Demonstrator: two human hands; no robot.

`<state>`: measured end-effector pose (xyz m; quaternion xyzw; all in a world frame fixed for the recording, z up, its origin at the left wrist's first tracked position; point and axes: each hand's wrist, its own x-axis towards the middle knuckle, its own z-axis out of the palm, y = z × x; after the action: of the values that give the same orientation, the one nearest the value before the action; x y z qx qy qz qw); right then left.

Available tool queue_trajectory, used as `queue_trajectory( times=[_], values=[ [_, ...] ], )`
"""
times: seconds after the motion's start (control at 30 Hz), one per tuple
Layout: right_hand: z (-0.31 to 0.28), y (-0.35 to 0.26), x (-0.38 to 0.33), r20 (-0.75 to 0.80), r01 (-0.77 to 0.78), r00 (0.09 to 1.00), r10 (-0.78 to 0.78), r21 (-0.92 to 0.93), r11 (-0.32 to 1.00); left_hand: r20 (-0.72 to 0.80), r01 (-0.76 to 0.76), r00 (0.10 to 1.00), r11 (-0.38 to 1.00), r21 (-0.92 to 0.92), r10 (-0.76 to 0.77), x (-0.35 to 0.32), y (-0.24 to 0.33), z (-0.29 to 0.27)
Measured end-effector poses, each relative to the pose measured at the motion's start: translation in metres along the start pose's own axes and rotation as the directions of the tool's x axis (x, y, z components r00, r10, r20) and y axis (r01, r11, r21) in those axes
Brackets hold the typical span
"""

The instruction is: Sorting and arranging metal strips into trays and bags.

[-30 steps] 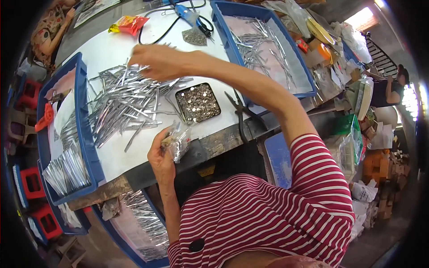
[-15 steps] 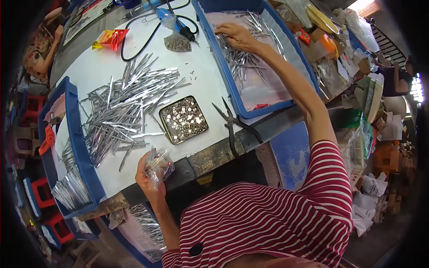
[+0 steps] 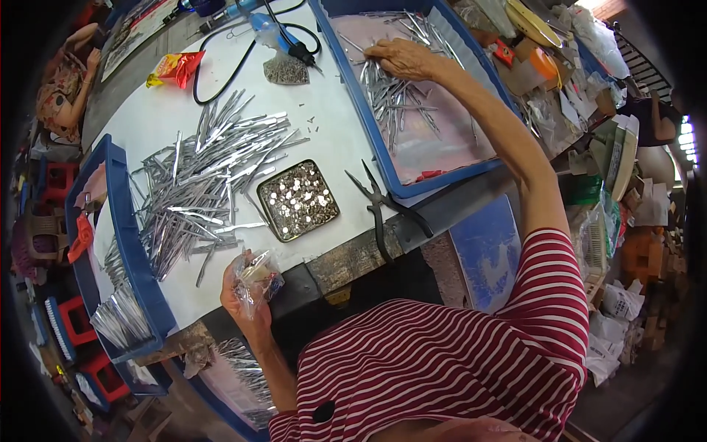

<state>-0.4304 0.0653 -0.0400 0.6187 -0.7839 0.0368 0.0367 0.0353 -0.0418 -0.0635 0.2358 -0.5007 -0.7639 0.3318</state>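
Note:
My left hand (image 3: pixel 247 298), at the table's front edge, is closed round a crumpled clear plastic bag (image 3: pixel 259 274); its contents are hard to make out. My right hand (image 3: pixel 405 59) reaches into the blue tray (image 3: pixel 377 140) with its fingers curled over the thin silvery metal strips (image 3: pixel 394 99); how many it grips is hidden. Nearer to my left hand lie a large loose pile of similar strips (image 3: pixel 206 177) and a square tin of small shiny discs (image 3: pixel 298 200). Black-handled pliers (image 3: pixel 379 202) rest between the tin and the tray.
Another blue tray (image 3: pixel 129 243) with bundled strips stands at the left. Toward the back are a red and yellow packet (image 3: pixel 177 69), a small bag of tiny metal parts (image 3: pixel 286 70) and a blue corded tool (image 3: pixel 276 33). Clutter (image 3: pixel 545 74) lines the right. Another person (image 3: pixel 62 92) sits far left.
My right hand has shifted slightly right and nearer within the tray, its fingers now more curled over the strips. My left hand and bag have barely moved.

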Motion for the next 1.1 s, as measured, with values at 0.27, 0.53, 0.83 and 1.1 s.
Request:
queue_trajectory(
  times=[0.27, 0.53, 0.83, 1.1],
  values=[
    [0.003, 0.004, 0.015, -0.064, 0.294, 0.947, -0.314, -0.220, 0.930, 0.045, -0.016, 0.999, 1.000, -0.021, 0.017, 0.001, -0.001, -0.002],
    [0.000, 0.003, -0.008, 0.139, 0.022, 0.990, -0.013, -0.067, 0.997, 0.034, -0.029, 0.999, 1.000, -0.012, 0.029, 0.001, -0.002, -0.004],
    [-0.038, -0.022, -0.024, 0.493, -0.057, 0.864, 0.105, -0.112, 0.992, 0.037, -0.050, 0.998, 0.998, -0.038, 0.051, -0.001, 0.000, -0.001],
    [-0.043, -0.043, -0.021, 0.569, -0.088, 0.795, 0.208, -0.231, 0.969, 0.021, -0.015, 1.000, 1.000, -0.015, 0.016, 0.000, -0.003, -0.005]
  ],
)
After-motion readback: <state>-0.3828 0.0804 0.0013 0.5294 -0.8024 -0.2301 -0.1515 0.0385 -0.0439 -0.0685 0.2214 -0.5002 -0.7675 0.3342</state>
